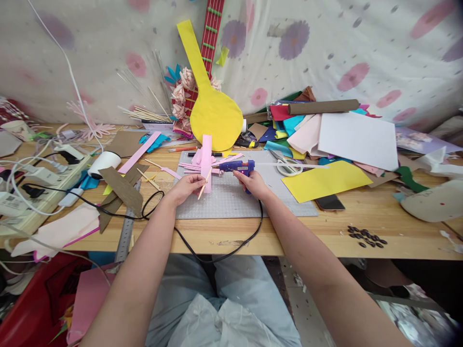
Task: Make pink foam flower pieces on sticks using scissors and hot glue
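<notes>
Over the cutting mat (235,205), left hand (188,187) pinches a stick (201,191) by a pink strip (206,150), right hand (253,183) grips the glue gun (236,166)! Yellow cutout (217,118) behind the mat.

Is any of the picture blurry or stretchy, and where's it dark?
In the head view, the glue gun, left hand and right hand look fairly clear; in that same view, the forearms seem wide-lens stretched, and it's darkest beneath the desk, lower right.
</notes>
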A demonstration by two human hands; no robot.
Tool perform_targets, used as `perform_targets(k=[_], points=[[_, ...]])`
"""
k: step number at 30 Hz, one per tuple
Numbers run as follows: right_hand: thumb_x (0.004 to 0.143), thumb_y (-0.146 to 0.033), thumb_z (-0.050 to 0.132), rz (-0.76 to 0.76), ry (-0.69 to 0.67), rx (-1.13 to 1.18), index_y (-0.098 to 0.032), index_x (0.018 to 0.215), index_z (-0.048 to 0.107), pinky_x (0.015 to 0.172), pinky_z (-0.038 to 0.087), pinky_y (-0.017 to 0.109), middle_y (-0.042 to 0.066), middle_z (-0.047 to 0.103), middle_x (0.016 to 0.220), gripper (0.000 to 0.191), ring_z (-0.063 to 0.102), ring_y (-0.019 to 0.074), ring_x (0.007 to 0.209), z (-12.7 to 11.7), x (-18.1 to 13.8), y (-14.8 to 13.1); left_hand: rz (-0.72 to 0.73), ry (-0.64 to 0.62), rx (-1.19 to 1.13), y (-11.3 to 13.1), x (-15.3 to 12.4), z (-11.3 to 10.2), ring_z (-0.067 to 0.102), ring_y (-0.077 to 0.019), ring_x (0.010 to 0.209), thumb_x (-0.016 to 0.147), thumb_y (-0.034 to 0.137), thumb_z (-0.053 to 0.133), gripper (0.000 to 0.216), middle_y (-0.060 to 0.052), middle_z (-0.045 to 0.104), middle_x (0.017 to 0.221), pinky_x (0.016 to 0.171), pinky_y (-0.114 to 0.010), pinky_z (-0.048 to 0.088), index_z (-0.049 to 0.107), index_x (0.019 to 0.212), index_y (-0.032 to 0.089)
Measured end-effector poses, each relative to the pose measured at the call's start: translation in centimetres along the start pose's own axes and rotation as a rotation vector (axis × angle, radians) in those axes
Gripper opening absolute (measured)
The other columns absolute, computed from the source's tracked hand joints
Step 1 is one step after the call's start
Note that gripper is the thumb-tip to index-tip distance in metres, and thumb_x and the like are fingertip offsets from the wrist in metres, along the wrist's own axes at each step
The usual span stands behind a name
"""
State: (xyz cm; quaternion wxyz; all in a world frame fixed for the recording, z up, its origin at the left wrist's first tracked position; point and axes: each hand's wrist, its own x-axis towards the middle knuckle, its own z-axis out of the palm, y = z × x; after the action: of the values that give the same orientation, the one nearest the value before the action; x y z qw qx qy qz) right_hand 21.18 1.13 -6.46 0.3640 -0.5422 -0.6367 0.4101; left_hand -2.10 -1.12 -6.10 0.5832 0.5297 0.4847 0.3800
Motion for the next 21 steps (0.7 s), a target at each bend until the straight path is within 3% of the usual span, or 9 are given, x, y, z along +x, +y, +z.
perform_targets(k=[9, 12, 17, 21], points=[[0.066, -0.062, 0.052, 0.021, 0.027, -0.01, -0.019, 0.054, 0.048, 0.043, 0.035, 0.026, 0.0, 0.048, 0.045, 0.045, 0.042, 0.0094, 0.04, 0.1, 0.0, -0.1, 0.013, -0.025, -0.014, -0.1, -0.1, -0.1, 0.046, -0.0071, 0.052, 0.059, 0.036, 0.069, 0.026, 0.003, 0.052, 0.061, 0.047, -0.019, 0.036, 0.056, 0.067, 0.015], [0.067, -0.06, 0.052, 0.006, 0.148, -0.057, -0.018, 0.059, 0.055, 0.05, 0.039, 0.027, 0.002, 0.055, 0.053, 0.043, 0.05, 0.0123, 0.049, -0.7, 0.4, 0.2, 0.009, -0.013, -0.034, 0.0, -0.1, -0.1, 0.047, -0.0074, 0.052, 0.058, 0.036, 0.069, 0.026, 0.002, 0.053, 0.06, 0.047, -0.019, 0.037, 0.056, 0.066, 0.015], [0.069, -0.063, 0.044, 0.115, 0.501, -0.298, -0.014, 0.083, 0.062, 0.068, 0.043, 0.035, 0.012, 0.064, 0.079, 0.054, 0.059, 0.0241, 0.077, -3.9, 2.2, 2.1, 0.055, 0.133, -0.172, -0.3, 0.1, 0.4, 0.051, -0.0084, 0.054, 0.056, 0.037, 0.071, 0.03, 0.002, 0.056, 0.064, 0.046, -0.02, 0.04, 0.057, 0.073, 0.015], [0.069, -0.065, 0.041, 0.26, 0.505, -0.526, -0.013, 0.099, 0.059, 0.074, 0.041, 0.039, 0.016, 0.063, 0.093, 0.063, 0.057, 0.0296, 0.09, -5.2, 3.3, 3.2, 0.136, 0.277, -0.3, -0.5, 0.3, 0.8, 0.051, -0.0079, 0.055, 0.054, 0.037, 0.072, 0.033, 0.002, 0.056, 0.066, 0.043, -0.018, 0.041, 0.057, 0.073, 0.014]])
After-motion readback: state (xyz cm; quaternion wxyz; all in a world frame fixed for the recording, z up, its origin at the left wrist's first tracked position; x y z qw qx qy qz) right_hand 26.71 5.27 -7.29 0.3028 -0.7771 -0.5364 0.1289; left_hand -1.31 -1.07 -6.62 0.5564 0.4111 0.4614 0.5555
